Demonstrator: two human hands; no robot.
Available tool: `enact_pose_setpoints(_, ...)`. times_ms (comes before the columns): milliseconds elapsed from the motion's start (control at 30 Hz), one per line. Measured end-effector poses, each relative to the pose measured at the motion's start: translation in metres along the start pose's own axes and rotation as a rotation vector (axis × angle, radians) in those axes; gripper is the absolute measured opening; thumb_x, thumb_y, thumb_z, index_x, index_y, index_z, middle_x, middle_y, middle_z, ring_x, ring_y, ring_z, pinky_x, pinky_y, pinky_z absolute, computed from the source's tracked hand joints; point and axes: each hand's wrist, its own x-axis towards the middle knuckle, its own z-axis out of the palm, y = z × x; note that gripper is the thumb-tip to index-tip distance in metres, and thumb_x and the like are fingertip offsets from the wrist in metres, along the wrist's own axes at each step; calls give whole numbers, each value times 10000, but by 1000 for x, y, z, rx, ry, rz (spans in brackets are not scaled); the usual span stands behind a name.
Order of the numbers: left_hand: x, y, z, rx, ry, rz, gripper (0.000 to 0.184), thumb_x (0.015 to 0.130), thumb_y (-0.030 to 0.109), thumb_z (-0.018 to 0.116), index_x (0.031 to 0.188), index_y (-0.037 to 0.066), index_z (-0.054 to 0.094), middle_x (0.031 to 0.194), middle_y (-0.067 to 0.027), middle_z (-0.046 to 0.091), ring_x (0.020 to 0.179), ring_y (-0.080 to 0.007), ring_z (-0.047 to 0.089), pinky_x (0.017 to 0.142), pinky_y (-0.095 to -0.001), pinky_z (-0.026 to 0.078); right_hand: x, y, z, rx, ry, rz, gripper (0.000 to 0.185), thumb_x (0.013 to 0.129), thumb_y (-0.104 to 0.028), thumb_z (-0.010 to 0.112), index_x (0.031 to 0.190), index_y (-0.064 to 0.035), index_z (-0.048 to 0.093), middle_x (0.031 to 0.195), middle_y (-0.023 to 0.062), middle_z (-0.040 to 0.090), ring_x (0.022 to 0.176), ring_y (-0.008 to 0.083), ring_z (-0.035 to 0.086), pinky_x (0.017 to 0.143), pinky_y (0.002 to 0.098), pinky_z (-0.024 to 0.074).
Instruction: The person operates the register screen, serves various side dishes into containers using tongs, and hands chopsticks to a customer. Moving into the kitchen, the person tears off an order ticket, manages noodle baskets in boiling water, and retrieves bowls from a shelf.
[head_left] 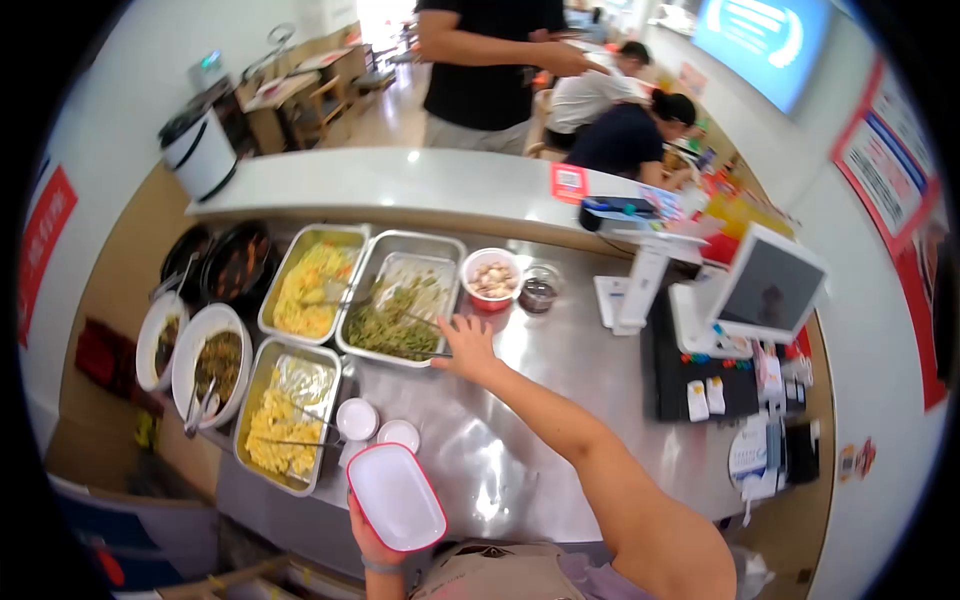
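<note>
My left hand (372,535) grips a white rectangular dish with a red rim (397,497) by its left side; the inside of the dish is bare. My right hand (466,346) is stretched out with fingers spread at the right edge of a metal tray (458,262) of shredded green vegetables (390,326). Tongs (418,320) lie in that tray, their handle ends close to my right fingers; whether I touch them I cannot tell. Just beyond the hand stands a red and white bowl of garlic cloves (493,278), beside a small glass jar (539,290).
Left of the green vegetables are trays of shredded yellow food (310,288) and scrambled egg (280,430), white bowls (212,365) and black pots (240,262). Small white dishes (357,419) sit near the egg. A screen terminal (768,285) stands right. Across the counter (400,180) stands a person (485,75).
</note>
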Motion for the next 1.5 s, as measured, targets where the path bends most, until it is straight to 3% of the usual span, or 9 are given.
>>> enact_pose_setpoints(133, -21, -31, 2, -27, -55, -54, 524, 923, 457, 363, 1304, 106, 445, 1287, -64, 505, 1148, -264, 503, 968, -420, 406, -98, 45, -67, 197, 325, -57, 446, 720, -286, 690, 1096, -81, 568, 1020, 103, 584, 978, 282, 516, 874, 421, 369)
enact_pose_setpoints(333, -65, -96, -30, 65, -157, -91, 508, 930, 453, 361, 1288, 106, 462, 1266, -62, 523, 1132, -265, 515, 959, -419, 414, -270, 148, -166, 587, 543, 537, 90, 875, -73, 527, 928, -37, 589, 673, 50, 588, 525, 130, 549, 514, 263, 435)
enact_pose_setpoints(433, -96, -128, -42, 93, -83, 2, 503, 936, 456, 350, 1276, 106, 470, 1252, -58, 531, 1112, -264, 525, 941, -418, 424, -306, 217, -190, 353, 860, 356, 89, 845, -9, 547, 921, -13, 591, 727, 50, 572, 602, 99, 536, 538, 220, 411)
enact_pose_setpoints(467, -122, -123, -33, 243, 119, -129, 629, 895, 584, 320, 1386, 192, 349, 1397, -56, 391, 1277, -313, 365, 1053, -532, 271, -313, 235, -202, 322, 913, 344, 100, 833, 9, 549, 921, -9, 594, 766, 53, 569, 613, 102, 530, 547, 219, 409)
enact_pose_setpoints(667, -169, -215, -39, 264, 96, 140, 546, 932, 469, 344, 1370, 143, 367, 1379, -105, 400, 1227, -318, 427, 1002, -540, 343, -319, 321, -281, 424, 1053, 278, 175, 796, 74, 518, 911, -22, 609, 1002, 70, 556, 686, 121, 534, 571, 214, 416)
enact_pose_setpoints(733, -183, -262, -18, 453, 150, 383, 503, 891, 431, 481, 1265, 94, 481, 1284, -159, 480, 1161, -331, 480, 958, -537, 387, -320, 356, -292, 271, 1040, 169, 154, 768, 33, 515, 886, -32, 591, 1151, 113, 547, 998, 303, 515, 833, 364, 412)
enact_pose_setpoints(833, -165, -322, -13, -43, 125, 291, 502, 936, 461, 347, 1270, 108, 474, 1231, -55, 543, 1089, -265, 534, 920, -421, 432, -320, 384, -312, -44, 902, 153, 156, 742, -20, 521, 879, -66, 579, 1257, 100, 515, 1161, 350, 389, 956, 435, 294)
enact_pose_setpoints(933, -166, -359, 6, 58, 65, 297, 503, 928, 472, 368, 1267, 116, 474, 1237, -39, 531, 1082, -251, 531, 904, -415, 437, -309, 396, -313, -18, 781, 156, 159, 721, -59, 519, 874, -75, 558, 1312, 98, 484, 1222, 379, 305, 988, 484, 211)
enact_pose_setpoints(1500, -192, -419, 54, 24, 35, 331, 528, 925, 473, 353, 1293, 107, 451, 1267, -74, 516, 1117, -285, 522, 945, -448, 421, -309, 419, -317, 213, 840, 15, 147, 718, -92, 563, 860, -59, 540, 1295, 97, 496, 1208, 342, 322, 957, 473, 235)
